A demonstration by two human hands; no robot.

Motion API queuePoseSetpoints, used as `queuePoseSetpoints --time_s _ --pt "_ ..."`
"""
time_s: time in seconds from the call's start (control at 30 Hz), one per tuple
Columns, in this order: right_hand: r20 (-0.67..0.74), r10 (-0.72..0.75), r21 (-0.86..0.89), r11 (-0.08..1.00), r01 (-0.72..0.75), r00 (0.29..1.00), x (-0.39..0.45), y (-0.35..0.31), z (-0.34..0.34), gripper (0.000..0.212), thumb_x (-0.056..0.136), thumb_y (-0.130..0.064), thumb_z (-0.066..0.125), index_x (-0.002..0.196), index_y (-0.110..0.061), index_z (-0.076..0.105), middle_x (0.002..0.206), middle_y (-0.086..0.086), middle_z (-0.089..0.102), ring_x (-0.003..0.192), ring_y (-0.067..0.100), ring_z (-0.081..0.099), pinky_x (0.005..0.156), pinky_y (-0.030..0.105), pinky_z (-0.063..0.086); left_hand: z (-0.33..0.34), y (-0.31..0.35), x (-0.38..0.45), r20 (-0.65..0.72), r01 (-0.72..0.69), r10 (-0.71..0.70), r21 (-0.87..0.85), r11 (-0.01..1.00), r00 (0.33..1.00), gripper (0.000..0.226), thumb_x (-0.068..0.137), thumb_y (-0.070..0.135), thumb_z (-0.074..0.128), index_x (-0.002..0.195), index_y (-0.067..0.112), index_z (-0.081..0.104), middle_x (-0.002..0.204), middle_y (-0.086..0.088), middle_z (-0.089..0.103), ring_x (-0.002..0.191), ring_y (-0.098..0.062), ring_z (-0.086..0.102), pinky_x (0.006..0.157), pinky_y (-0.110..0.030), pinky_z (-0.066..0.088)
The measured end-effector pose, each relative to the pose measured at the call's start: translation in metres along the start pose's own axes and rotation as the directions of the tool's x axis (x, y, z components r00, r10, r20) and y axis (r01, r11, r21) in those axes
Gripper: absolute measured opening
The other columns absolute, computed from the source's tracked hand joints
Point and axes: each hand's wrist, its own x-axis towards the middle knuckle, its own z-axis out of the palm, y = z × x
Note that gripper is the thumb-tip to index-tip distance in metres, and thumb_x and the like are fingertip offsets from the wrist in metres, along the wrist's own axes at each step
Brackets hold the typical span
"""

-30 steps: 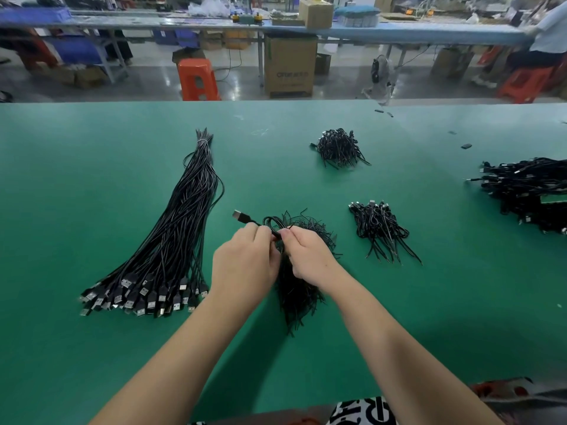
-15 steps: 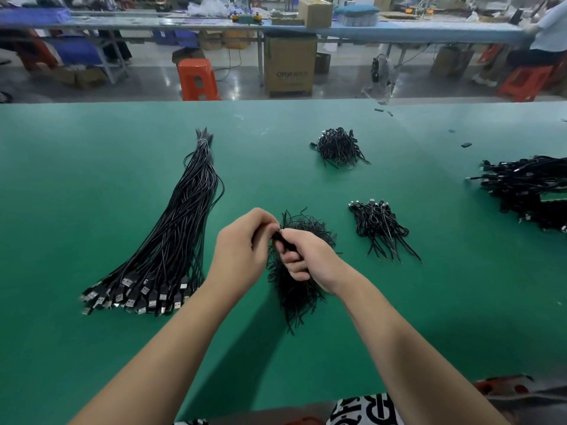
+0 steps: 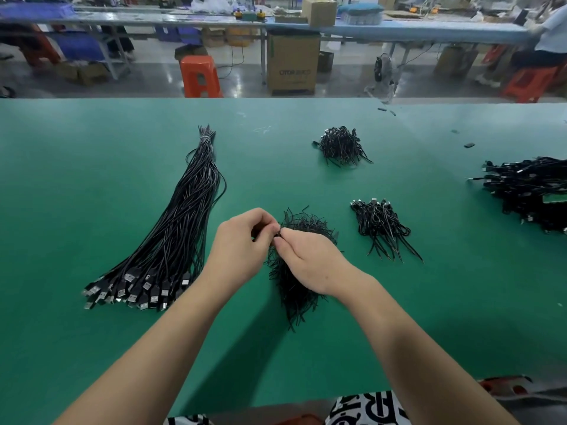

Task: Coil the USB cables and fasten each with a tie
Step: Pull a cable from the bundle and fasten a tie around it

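My left hand (image 3: 237,245) and my right hand (image 3: 310,260) meet fingertip to fingertip above a heap of black ties (image 3: 294,289) on the green table (image 3: 92,179). Between the fingers sits a small coiled black USB cable (image 3: 278,234), almost wholly hidden by both hands. A long bundle of straight black USB cables (image 3: 181,228) lies to the left, its plugs fanned toward me. Small piles of coiled cables lie at the right (image 3: 382,227) and farther back (image 3: 340,145).
A larger tangle of black cables (image 3: 527,191) lies at the table's right edge. A few small black bits (image 3: 468,145) sit at the far right. Beyond the table stand an orange stool (image 3: 200,75), a cardboard box (image 3: 293,64) and a long bench.
The cable's plug, which stuck out left of my left hand, has been drawn into the hands. Both hands have closed tighter together over the coil.
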Motion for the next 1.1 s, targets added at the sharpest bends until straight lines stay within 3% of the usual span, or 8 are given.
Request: queuePoseSetpoints --time_s 0.13,0.33,0.43,0.5,0.6,0.87,1.0,1.1 --pt "-0.009 0.000 -0.041 0.999 0.000 1.000 0.000 0.000 0.002 0.025 0.107 -0.034 0.033 0.086 -0.023 0.039 0.079 -0.007 0.046 0.077 0.023 0.049 0.072 0.039 0.040 -0.002 -0.002 0.001 0.059 0.035 -0.035 -0.006 0.999 0.998 0.015 0.091 0.023 0.068 0.077 0.028 0.068 0.069 0.014 0.067 0.065 -0.001 0.058 0.059 -0.012 0.039" --pt "-0.031 0.017 -0.138 0.990 -0.021 0.999 0.001 0.005 0.007 0.030 0.108 -0.034 0.034 0.083 -0.018 0.039 0.074 -0.007 0.042 0.073 0.028 0.048 0.068 0.040 0.037 -0.006 -0.005 0.001 -0.068 0.050 -0.045 0.075 0.996 0.997 0.026 0.091 0.041 0.066 0.078 0.020 0.072 0.086 0.007 0.064 0.083 -0.011 0.059 0.072 -0.027 0.039" --pt "-0.052 0.019 -0.189 0.982 -0.028 0.998 0.003 0.004 0.009 0.027 0.107 -0.031 0.034 0.101 -0.014 0.054 0.091 0.002 0.061 0.086 0.033 0.060 0.072 0.039 0.042 -0.007 -0.001 -0.003 0.005 -0.017 0.016 0.131 0.991 1.000 0.030 0.090 0.049 0.062 0.084 0.025 0.078 0.091 0.010 0.066 0.087 -0.012 0.061 0.074 -0.031 0.046" --pt "-0.076 0.013 -0.249 0.968 -0.032 0.997 0.005 0.005 0.010 0.029 0.106 -0.028 0.033 0.110 -0.013 0.057 0.100 0.005 0.065 0.089 0.032 0.064 0.072 0.038 0.044 -0.006 0.001 -0.004 0.039 -0.035 0.028 0.191 0.981 0.999 0.019 0.088 0.047 0.068 0.088 0.031 0.078 0.097 0.012 0.065 0.095 -0.011 0.057 0.081 -0.033 0.047" --pt "-0.116 -0.036 -0.365 0.931 -0.009 0.993 0.006 0.005 0.016 0.027 0.107 -0.028 0.031 0.104 -0.014 0.053 0.097 0.004 0.064 0.083 0.030 0.065 0.065 0.037 0.039 -0.004 0.002 -0.003 0.027 0.007 -0.013 0.221 0.975 1.000 0.008 0.089 0.033 0.071 0.091 0.032 0.078 0.101 0.011 0.065 0.100 -0.014 0.054 0.086 -0.035 0.047" --pt "-0.145 -0.060 -0.436 0.900 -0.009 0.988 0.011 0.010 0.028 0.020 0.103 -0.021 0.038 0.102 -0.011 0.056 0.093 0.007 0.066 0.077 0.030 0.067 0.057 0.035 0.033 0.010 -0.002 -0.001 0.012 0.144 -0.146 0.086 0.986 0.989 0.007 0.088 0.023 0.072 0.086 0.027 0.077 0.097 0.011 0.066 0.079 -0.006 0.058 0.071 -0.022 0.040" --pt "-0.158 -0.086 -0.462 0.887 0.003 0.984 0.011 0.012 0.033 0.020 0.102 -0.020 0.042 0.095 -0.011 0.058 0.084 0.007 0.066 0.068 0.030 0.067 0.052 0.034 0.034 0.013 -0.010 0.001 0.050 0.231 -0.229 -0.024 0.973 0.972 0.019 0.085 0.017 0.074 0.072 0.031 0.070 0.058 0.015 0.057 0.045 -0.001 0.048 0.044 -0.013 0.031" --pt "-0.104 -0.072 -0.516 0.856 0.008 0.992 0.011 0.015 0.038 0.015 0.101 -0.021 0.042 0.097 -0.014 0.056 0.087 0.003 0.066 0.070 0.026 0.067 0.053 0.033 0.032 0.014 -0.014 0.002 0.086 0.226 -0.233 0.083 0.971 0.969 0.021 0.085 0.021 0.072 0.070 0.033 0.066 0.067 0.008 0.062 0.046 -0.004 0.048 0.045 -0.018 0.033"
